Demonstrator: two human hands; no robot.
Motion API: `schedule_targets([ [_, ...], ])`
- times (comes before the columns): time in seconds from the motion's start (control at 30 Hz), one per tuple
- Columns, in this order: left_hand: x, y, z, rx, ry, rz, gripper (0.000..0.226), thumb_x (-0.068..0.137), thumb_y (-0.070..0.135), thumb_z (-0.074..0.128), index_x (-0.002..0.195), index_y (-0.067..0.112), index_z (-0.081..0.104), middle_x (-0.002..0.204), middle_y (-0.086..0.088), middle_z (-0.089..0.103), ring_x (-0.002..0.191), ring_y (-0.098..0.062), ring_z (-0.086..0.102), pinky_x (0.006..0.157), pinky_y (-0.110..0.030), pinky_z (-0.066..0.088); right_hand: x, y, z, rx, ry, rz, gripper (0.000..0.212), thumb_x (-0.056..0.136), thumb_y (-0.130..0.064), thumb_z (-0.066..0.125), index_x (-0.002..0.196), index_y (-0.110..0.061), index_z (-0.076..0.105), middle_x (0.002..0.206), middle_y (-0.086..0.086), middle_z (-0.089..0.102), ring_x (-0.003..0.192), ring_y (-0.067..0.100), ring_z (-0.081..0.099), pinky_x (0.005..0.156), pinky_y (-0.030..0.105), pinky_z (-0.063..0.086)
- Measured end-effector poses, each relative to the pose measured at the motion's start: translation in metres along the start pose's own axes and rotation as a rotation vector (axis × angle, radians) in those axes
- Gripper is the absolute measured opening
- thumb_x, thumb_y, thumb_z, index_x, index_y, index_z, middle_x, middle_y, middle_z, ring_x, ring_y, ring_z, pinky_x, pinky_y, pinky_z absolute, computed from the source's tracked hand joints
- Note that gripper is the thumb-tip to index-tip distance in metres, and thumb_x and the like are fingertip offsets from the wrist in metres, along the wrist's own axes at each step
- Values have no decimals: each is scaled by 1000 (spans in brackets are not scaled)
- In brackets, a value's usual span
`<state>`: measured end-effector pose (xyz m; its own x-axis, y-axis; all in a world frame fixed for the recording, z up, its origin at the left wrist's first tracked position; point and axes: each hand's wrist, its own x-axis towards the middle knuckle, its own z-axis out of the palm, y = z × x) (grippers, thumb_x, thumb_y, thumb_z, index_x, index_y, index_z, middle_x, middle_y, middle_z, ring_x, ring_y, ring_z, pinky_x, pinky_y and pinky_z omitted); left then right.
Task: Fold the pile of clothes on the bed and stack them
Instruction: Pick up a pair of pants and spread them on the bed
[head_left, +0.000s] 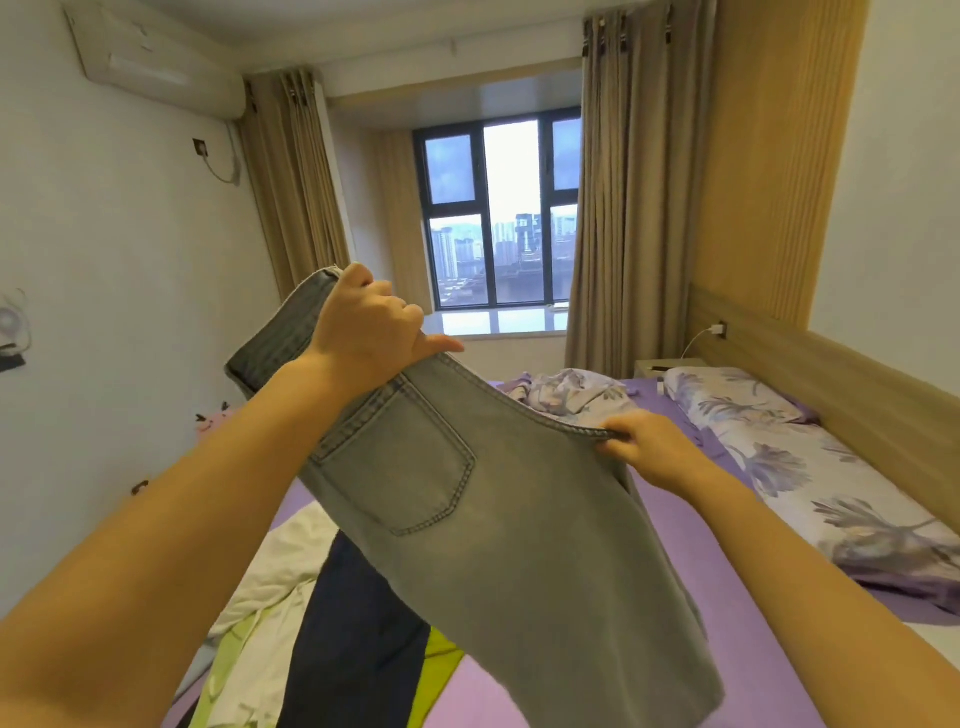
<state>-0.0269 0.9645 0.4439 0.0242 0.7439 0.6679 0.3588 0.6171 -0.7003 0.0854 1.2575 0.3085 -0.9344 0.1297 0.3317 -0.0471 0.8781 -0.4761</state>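
Note:
I hold a pair of grey jeans (498, 525) up in the air above the purple bed (737, 654), back pocket facing me. My left hand (363, 327) grips the waistband at the upper left, raised high. Lower and to the right, my right hand (649, 447) pinches the other end of the waistband edge. The legs hang down toward me. Under the jeans, at the lower left of the bed, lies a pile of clothes (291, 639): white, lime-green and dark navy pieces, partly hidden by the jeans.
A crumpled floral garment (571, 392) lies at the far end of the bed. Floral pillows (789, 457) line the right side along the wooden headboard (852, 384). A window (498, 218) with beige curtains is ahead; a white wall stands close on the left.

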Motion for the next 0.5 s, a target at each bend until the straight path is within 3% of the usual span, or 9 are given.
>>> schedule_targets([
  [0.17, 24, 40, 19, -51, -51, 110, 79, 79, 79, 27, 46, 12, 52, 40, -1, 49, 39, -18, 42, 66, -30, 40, -14, 50, -12, 433, 175, 225, 7, 90, -13, 63, 93, -16, 68, 90, 5, 67, 83, 18, 58, 66, 19, 44],
  [0.3, 37, 71, 39, -104, -164, 138, 81, 72, 86, 22, 51, 14, 51, 43, 1, 52, 42, -18, 44, 70, -31, 38, -23, 84, -18, 498, 257, 257, 3, 86, -14, 67, 86, -16, 68, 84, -8, 64, 79, 0, 58, 64, 9, 42],
  [0.4, 47, 93, 55, -203, -247, 88, 86, 67, 89, 13, 56, 14, 54, 51, 1, 57, 48, -18, 48, 75, -31, 37, -31, 109, -13, 614, 270, 320, 11, 91, -26, 61, 85, -19, 65, 85, -8, 62, 78, 1, 56, 65, 15, 41],
  [0.5, 46, 121, 72, -309, -332, 22, 76, 69, 88, 26, 51, 16, 41, 45, 2, 47, 45, -17, 41, 58, -27, 33, -32, 132, -1, 579, 354, 377, 24, 95, -35, 52, 81, -17, 60, 75, -1, 57, 73, 14, 49, 60, 24, 37],
])
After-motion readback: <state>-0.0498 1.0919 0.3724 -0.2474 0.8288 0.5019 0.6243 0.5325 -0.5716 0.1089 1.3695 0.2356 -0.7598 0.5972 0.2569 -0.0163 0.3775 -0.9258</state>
